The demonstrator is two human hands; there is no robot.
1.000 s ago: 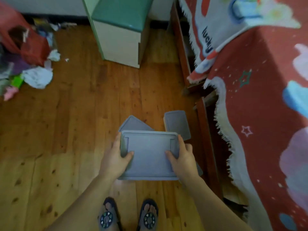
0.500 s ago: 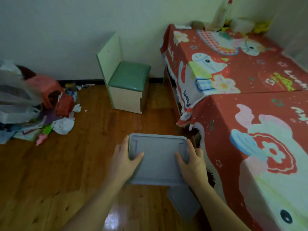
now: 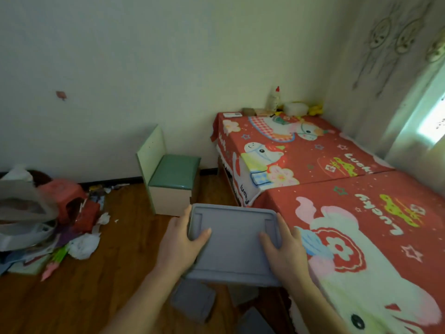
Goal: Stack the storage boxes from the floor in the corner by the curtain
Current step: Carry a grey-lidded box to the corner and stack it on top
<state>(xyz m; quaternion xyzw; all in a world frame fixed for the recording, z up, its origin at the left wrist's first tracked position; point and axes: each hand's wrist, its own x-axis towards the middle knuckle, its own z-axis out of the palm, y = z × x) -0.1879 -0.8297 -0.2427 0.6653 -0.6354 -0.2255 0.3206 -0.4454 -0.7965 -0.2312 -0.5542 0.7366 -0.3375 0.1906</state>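
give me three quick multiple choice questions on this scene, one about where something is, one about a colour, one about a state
1. Where is the small chair?
A. against the wall, left of the bed
B. on top of the bed
C. under the window

2. What colour is the lid of the storage box?
A. bright yellow
B. grey
C. red

3. How is the storage box being handled?
A. it lies untouched on the floor
B. one hand carries it by a handle
C. both hands hold it by its two short sides

Answers:
1. A, its back stands by the wall, with the bed to its right.
2. B, the lid is plain grey.
3. C, the left hand and the right hand grip opposite ends, with the box off the floor.
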